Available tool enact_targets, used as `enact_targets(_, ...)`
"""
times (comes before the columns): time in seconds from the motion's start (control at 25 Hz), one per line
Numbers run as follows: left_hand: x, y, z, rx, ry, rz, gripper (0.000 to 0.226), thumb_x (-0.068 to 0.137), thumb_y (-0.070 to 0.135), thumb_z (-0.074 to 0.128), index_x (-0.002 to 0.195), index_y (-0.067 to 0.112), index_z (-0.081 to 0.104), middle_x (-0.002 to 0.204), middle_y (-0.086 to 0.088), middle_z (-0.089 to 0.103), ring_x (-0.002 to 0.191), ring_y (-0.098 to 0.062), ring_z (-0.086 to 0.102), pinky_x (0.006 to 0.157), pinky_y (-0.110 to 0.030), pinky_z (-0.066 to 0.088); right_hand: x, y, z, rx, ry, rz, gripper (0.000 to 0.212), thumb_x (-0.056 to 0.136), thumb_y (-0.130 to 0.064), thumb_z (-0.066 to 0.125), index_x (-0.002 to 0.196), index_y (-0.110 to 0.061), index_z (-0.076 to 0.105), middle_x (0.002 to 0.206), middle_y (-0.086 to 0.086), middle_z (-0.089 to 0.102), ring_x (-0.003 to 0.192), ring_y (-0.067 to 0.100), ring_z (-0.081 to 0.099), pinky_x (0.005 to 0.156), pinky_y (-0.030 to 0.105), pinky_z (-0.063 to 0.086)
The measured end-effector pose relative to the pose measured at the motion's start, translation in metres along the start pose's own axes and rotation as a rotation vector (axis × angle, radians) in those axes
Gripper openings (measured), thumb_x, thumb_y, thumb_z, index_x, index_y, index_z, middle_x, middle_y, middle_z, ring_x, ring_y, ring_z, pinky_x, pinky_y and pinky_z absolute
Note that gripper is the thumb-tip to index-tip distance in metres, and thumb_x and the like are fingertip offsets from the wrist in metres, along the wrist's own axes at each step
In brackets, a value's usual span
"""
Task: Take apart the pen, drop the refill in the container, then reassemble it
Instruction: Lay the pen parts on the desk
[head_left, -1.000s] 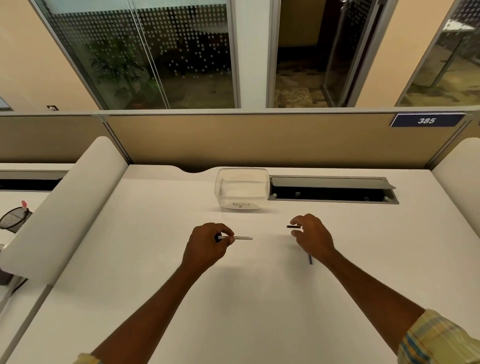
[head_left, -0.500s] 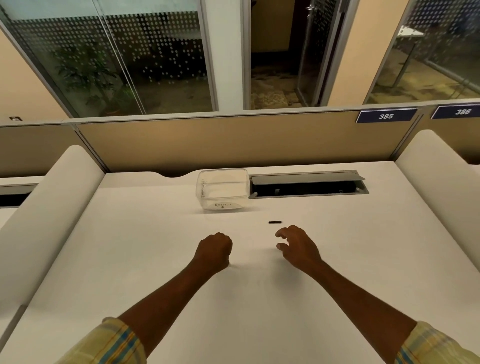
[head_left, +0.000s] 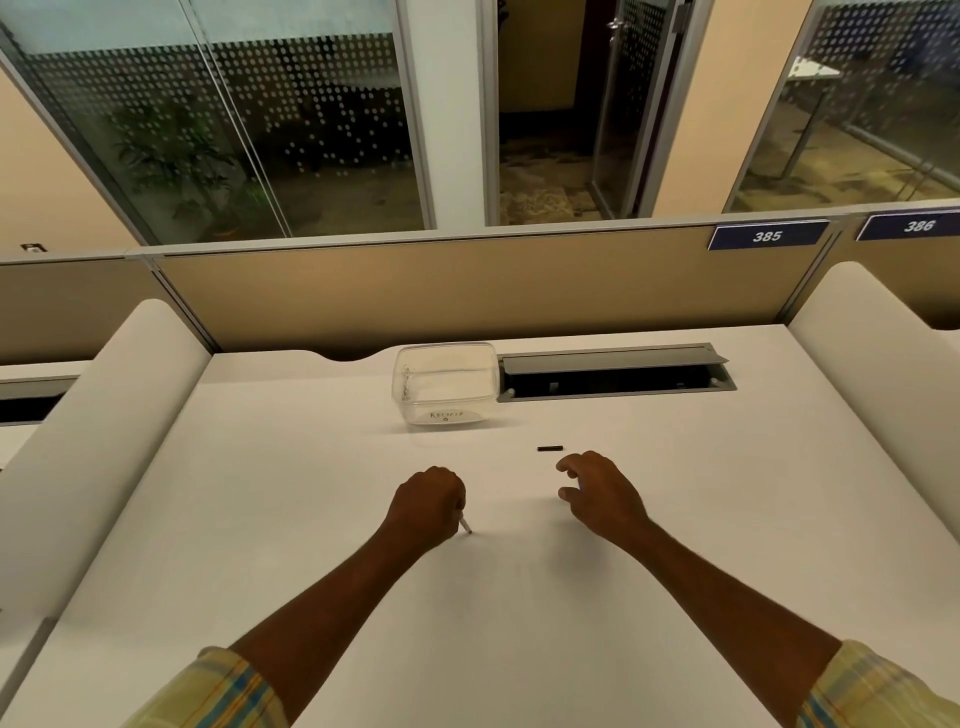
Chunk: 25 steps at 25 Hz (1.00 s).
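My left hand is closed in a fist around a pen part; only its pale tip sticks out below the fist, pointing down at the white desk. My right hand hovers just above the desk with fingers apart and nothing in it. A small black pen piece lies on the desk just beyond the right hand's fingertips. A clear plastic container with a handwritten label stands at the back of the desk, beyond both hands. Its inside looks empty apart from reflections.
An open grey cable tray is set into the desk right of the container. White rounded dividers flank the desk on both sides, and a tan partition closes the back.
The left hand turned the pen part from lying sideways to pointing down inside a fist. The right hand let go of the black piece, which now lies on the desk, and drew back.
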<state>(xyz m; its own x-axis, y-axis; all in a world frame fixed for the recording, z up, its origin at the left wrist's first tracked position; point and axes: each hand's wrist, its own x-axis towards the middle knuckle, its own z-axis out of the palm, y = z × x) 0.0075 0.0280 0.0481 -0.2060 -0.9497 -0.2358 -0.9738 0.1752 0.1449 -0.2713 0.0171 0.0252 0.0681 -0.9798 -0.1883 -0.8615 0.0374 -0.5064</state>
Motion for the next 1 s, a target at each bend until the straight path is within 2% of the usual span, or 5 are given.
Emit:
enact_targets(0.16,-0.009,-0.009,-0.013,-0.081,0.039,-0.033,0.012,0.092,0.025,0.072,0.101,0.025,0.08,0.112,0.002,0.073,0.107,-0.021,0.069,0.078,-0.031,0.052,-0.001,-0.005,0.004,0.003,-0.021,-0.011,0.036,0.098,-0.021,0.071,0.133,-0.025,0.066,0.124,-0.005,0.065,0.12,0.017,0.06,0.099,0.037,0.053)
enact_targets(0.4,-0.03,-0.026,-0.036,-0.204,0.12,-0.109,0.01,0.09,0.032,0.077,0.097,0.028,0.082,0.101,0.009,0.075,0.095,-0.016,0.071,0.075,-0.031,0.057,-0.002,-0.015,0.008,0.014,-0.047,-0.037,0.034,0.097,-0.022,0.073,0.131,-0.025,0.067,0.124,-0.004,0.066,0.118,0.018,0.061,0.1,0.038,0.053)
enact_targets(0.6,-0.048,-0.045,-0.05,-0.323,0.205,-0.159,0.006,0.087,0.032,0.079,0.091,0.03,0.083,0.082,0.014,0.065,0.082,-0.01,0.063,0.067,-0.027,0.048,0.001,-0.026,0.009,0.011,-0.059,-0.055,0.034,0.098,-0.022,0.073,0.131,-0.023,0.068,0.125,-0.002,0.066,0.118,0.019,0.061,0.101,0.039,0.053)
enact_targets(0.76,-0.065,-0.059,-0.055,-0.411,0.244,-0.182,0.005,0.087,0.035,0.081,0.088,0.032,0.083,0.08,0.014,0.07,0.08,-0.008,0.065,0.066,-0.026,0.049,0.0,-0.039,0.018,0.005,-0.078,-0.083,0.031,0.098,-0.023,0.073,0.129,-0.023,0.069,0.123,-0.003,0.066,0.118,0.02,0.062,0.102,0.041,0.053)
enact_targets(1.0,-0.088,-0.065,-0.047,-0.522,0.273,-0.273,0.021,0.095,0.05,0.069,0.091,0.032,0.079,0.072,0.007,0.072,0.072,-0.012,0.067,0.062,-0.03,0.048,-0.002,-0.06,0.04,0.01,-0.124,-0.127,0.026,0.098,-0.028,0.074,0.123,-0.02,0.072,0.119,-0.001,0.068,0.114,0.019,0.063,0.098,0.037,0.054)
